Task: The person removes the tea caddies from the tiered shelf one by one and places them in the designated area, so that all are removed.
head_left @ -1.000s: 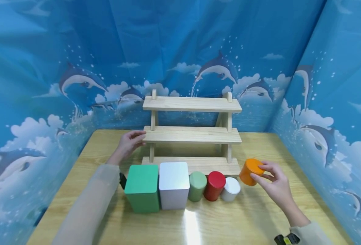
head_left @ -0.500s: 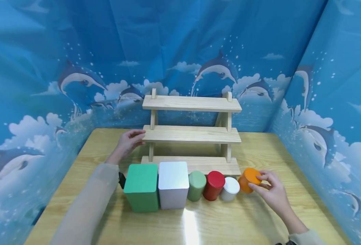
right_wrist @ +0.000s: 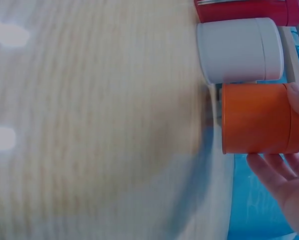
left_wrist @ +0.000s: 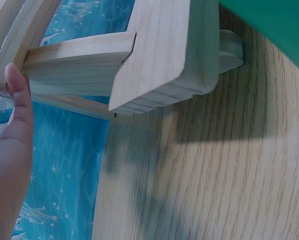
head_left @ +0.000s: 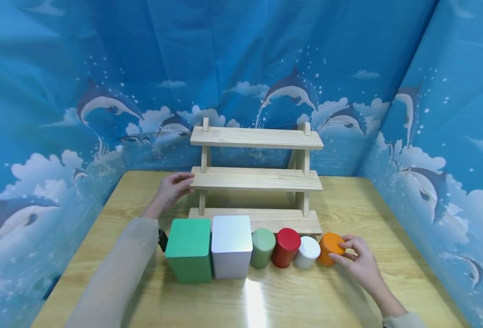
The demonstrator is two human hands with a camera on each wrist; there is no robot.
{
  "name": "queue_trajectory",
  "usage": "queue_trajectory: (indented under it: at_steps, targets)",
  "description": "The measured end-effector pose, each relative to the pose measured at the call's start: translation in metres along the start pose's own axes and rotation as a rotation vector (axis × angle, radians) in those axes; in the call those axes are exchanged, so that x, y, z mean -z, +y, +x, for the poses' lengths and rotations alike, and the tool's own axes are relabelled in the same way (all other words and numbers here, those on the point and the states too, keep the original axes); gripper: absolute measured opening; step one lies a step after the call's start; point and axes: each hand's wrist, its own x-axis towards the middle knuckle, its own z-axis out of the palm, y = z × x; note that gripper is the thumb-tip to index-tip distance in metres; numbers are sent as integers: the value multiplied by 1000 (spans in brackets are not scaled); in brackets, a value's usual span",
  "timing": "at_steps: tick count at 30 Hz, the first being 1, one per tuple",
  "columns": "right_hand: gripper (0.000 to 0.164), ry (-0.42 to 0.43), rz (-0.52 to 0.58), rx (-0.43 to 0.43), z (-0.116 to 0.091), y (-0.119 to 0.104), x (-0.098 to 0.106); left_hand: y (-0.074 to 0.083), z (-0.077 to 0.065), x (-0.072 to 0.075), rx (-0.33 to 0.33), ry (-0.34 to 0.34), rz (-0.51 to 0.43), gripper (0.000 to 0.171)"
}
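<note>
My right hand [head_left: 360, 262] holds an orange lidded canister [head_left: 330, 248] by its upper part, thumb on one side and fingers on the other. It is at the right end of a row, beside a small white canister [head_left: 307, 252]; in the right wrist view, whether its base touches the table cannot be made out. My left hand [head_left: 171, 190] pinches the left end of the middle board of a three-step wooden shelf [head_left: 257, 178], with the thumb [left_wrist: 18, 92] on the board's edge.
Left of the white canister stand a red canister [head_left: 286, 247], a pale green canister [head_left: 262, 248], a tall white box [head_left: 231, 248] and a green box [head_left: 189, 250], before the shelf's lowest board. A dolphin-print curtain [head_left: 241, 59] encloses the table [head_left: 298, 300].
The right hand has brought the orange canister down and toward me, from beside the lowest board to next to the white canister. The left hand has stayed on the shelf.
</note>
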Motion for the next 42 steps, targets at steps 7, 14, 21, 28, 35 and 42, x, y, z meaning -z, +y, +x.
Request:
queue_trajectory:
  at_steps: [7,14,21,28,35,42]
  targets:
    - [26,-36,-14,-29,-1,10,-2,-2,-2,2,-4,2,19,34]
    - [26,-68,-15,-31,-3,11,-2,-1,-2,6,6,-9,2,36]
    - [17,-71,-9,-40,-4,11,2,1,-1,4,25,-7,30,35]
    - [15,-26,-15,-79,-3,9,5,0,-1,4,38,2,44,38]
    - [19,-1,65,-75,5,9,10,-2,-2,9,24,-3,96,43]
    - [29,-49,-31,-134,19,3,10,3,-12,24,-40,-3,159,48]
